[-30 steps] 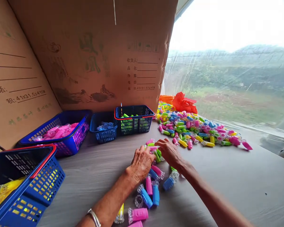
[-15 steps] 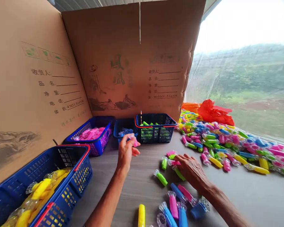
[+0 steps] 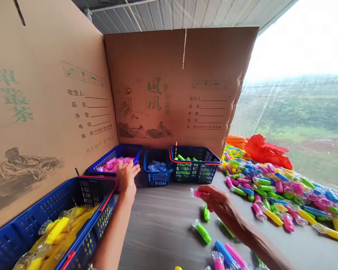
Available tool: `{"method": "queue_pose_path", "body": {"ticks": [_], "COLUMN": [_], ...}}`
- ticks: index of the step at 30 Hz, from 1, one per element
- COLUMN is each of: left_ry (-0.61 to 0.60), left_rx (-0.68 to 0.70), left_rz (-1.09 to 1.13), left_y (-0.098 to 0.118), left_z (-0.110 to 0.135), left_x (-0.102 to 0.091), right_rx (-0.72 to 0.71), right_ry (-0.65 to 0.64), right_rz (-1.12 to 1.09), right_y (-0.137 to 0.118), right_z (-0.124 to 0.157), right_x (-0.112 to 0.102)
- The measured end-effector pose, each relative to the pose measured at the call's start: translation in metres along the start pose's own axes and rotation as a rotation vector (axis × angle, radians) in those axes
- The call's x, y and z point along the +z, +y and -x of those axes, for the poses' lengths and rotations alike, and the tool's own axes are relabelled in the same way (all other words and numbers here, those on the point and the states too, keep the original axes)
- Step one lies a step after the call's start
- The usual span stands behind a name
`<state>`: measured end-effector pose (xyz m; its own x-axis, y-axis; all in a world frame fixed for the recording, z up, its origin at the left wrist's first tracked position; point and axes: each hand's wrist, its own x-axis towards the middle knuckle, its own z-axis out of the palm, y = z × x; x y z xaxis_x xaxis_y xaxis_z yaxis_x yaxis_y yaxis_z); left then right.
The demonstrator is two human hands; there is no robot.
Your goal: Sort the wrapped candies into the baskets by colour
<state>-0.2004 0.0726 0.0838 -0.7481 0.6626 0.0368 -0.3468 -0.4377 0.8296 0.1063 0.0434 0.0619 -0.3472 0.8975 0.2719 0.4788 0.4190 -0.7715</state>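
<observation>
My left hand (image 3: 127,175) is at the near edge of the blue basket (image 3: 116,173) of pink pieces (image 3: 112,164), its fingers spread and nothing visible in them. Between the fingers of my right hand (image 3: 214,197) is a pink piece in clear wrapping (image 3: 197,193), held just above the table. Below that hand lie loose green wrapped pieces (image 3: 202,230). Nearer to me are a blue piece (image 3: 227,253) and several pink ones, partly cut off by the frame.
Behind stand a small basket of blue pieces (image 3: 157,176) and a dark basket of green pieces (image 3: 195,168). A basket of yellow pieces (image 3: 107,202) is at left. A mixed pile (image 3: 273,191) with red plastic bags (image 3: 266,152) spreads right. Cardboard panels (image 3: 169,56) rise behind.
My left hand has moved left to the pink basket and no longer shows the pink piece it held. My right hand has lifted a pink piece off the table. The view has tilted up.
</observation>
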Motion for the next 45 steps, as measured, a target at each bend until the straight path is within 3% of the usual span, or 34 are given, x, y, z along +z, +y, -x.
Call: {"method": "queue_pose_path", "body": {"ticks": [3,7,11,15,18,21,25,28,30,32,35,41,45], "left_ry": [-0.161,-0.184,-0.253,-0.310,-0.326,-0.331,-0.356,-0.397,-0.430,-0.460,-0.535,-0.904,-1.068], "left_rx": [-0.013,-0.173,-0.203,-0.212,-0.203,-0.172,-0.218,-0.195,-0.160,-0.116,-0.080,-0.022,0.094], "left_rz": [-0.200,-0.420,-0.567,-0.671,-0.716,-0.737,-0.727,-0.759,-0.815,-0.878,-0.945,-0.915,-0.957], "left_y": [-0.024,-0.055,-0.074,-0.085,-0.090,-0.092,-0.095,-0.097,-0.098,-0.098,-0.098,-0.091,-0.088], "left_z": [0.035,0.062,0.068,0.071,0.070,0.068,0.066,0.068,0.071,0.074,0.083,0.123,0.151], "left_x": [-0.014,-0.027,-0.032,-0.032,-0.034,-0.037,-0.038,-0.036,-0.034,-0.031,-0.026,-0.008,-0.001], "right_rx": [0.061,0.187,0.253,0.250,0.224,0.183,0.080,0.147,0.175,0.184,0.169,0.140,0.135], "right_ry": [-0.087,-0.101,-0.098,-0.150,-0.210,-0.233,-0.093,0.021,0.023,-0.013,-0.079,-0.151,-0.149], "right_rz": [-0.396,-0.864,-0.998,-1.041,-1.026,-0.871,-0.185,0.432,0.655,0.699,0.677,0.630,0.545], "right_y": [-0.041,-0.090,-0.124,-0.131,-0.113,-0.075,-0.005,0.046,0.074,0.094,0.110,0.117,0.118], "right_z": [-0.042,-0.122,-0.189,-0.206,-0.177,-0.125,-0.058,-0.029,-0.022,-0.021,-0.024,-0.034,-0.039], "right_x": [0.042,0.111,0.164,0.181,0.168,0.139,0.077,0.022,-0.008,-0.026,-0.035,-0.030,-0.023]}}
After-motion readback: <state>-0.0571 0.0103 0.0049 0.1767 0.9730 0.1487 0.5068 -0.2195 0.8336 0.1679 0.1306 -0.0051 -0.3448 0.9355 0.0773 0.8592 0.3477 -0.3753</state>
